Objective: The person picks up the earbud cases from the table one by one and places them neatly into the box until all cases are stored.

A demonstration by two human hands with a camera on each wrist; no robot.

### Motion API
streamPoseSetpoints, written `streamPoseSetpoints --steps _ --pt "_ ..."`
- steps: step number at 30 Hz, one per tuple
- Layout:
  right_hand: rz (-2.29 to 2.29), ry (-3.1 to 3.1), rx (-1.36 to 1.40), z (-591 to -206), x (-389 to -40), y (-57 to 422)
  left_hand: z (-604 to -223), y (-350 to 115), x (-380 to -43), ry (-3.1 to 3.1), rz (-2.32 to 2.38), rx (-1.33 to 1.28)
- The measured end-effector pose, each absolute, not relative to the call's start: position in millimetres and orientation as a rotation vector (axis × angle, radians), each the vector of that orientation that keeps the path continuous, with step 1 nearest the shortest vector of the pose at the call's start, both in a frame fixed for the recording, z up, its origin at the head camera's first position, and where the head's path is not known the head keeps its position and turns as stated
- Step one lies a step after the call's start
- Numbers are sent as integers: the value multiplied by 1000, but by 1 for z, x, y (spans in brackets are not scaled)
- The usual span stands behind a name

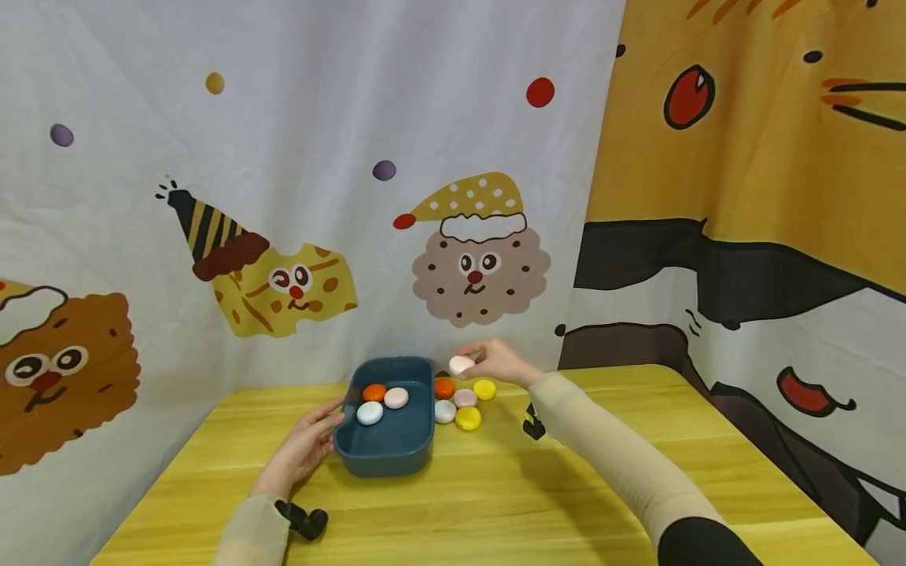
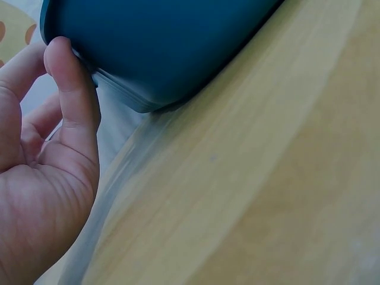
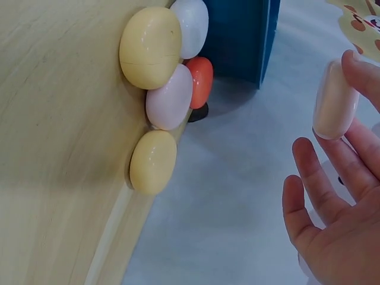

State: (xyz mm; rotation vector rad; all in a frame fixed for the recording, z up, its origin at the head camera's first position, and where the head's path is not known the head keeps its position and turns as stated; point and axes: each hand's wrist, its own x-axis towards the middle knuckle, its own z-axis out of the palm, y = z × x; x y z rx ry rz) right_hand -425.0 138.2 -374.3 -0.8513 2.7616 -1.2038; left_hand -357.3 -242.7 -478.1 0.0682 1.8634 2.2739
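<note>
A dark blue bin stands on the table, with an orange disc, a pale pink disc and a white disc inside, all glossy and rounded. At its left rim, my left hand grips the bin, the thumb against the outer wall. Above the bin's right side, my right hand pinches a pale pink disc between thumb and fingers. Right of the bin lie several similar discs: orange, white, pale pink and yellow.
Another yellow disc lies at the right of the group. A small dark piece sits beside the orange disc. The wood-patterned table ends at a printed white curtain behind the bin.
</note>
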Motion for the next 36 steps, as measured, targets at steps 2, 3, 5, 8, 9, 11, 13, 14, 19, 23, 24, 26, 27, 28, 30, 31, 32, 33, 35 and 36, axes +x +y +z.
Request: streamPoseSetpoints --steps 2,3,5,8,9,11,13,14,19,23,24,26,27,28,30,31,32,33,35,36 --pt "-1205 2761 -840 -375 -427 137 -478 -241 -358 1862 2278 63" --pt "-1201 2762 -837 -376 -427 136 -478 -241 -359 1860 2279 61" --pt "-1200 2760 -844 -376 -429 132 -478 -241 -359 1861 2286 54" --pt "-1214 2749 -848 -377 -432 129 -477 -241 -358 1868 2282 57" --pt "-1218 2745 -847 -377 -432 128 -477 -241 -357 1868 2281 57" --pt "-1226 2740 -842 -377 -433 126 -477 -242 -357 1871 2279 57" --pt "-1226 2735 -834 -376 -434 123 -476 -242 -356 1872 2282 53" --pt "-1229 2732 -830 -376 -435 122 -476 -242 -356 1875 2280 55" --pt "-1226 2724 -802 -378 -439 117 -475 -242 -357 1867 2279 60" --pt "-1220 2719 -822 -379 -444 112 -476 -241 -357 1868 2290 39" --pt "-1216 2721 -829 -379 -444 110 -476 -241 -357 1872 2290 36" --pt "-1216 2717 -838 -379 -446 107 -476 -241 -357 1882 2281 46" --pt "-1218 2713 -842 -379 -446 105 -476 -241 -357 1884 2283 48" --pt "-1219 2710 -848 -379 -447 104 -477 -241 -358 1887 2285 54" --pt "-1205 2710 -850 -379 -448 100 -477 -241 -358 1892 2283 72" --pt "-1200 2710 -854 -380 -449 99 -477 -242 -358 1894 2285 78" --pt "-1194 2710 -864 -380 -449 97 -478 -242 -358 1895 2284 84" --pt "-1185 2716 -866 -380 -450 96 -478 -242 -358 1894 2287 81" --pt "-1171 2718 -869 -381 -451 93 -478 -242 -358 1900 2275 92" --pt "-1170 2720 -869 -381 -452 92 -479 -242 -358 1903 2269 91"
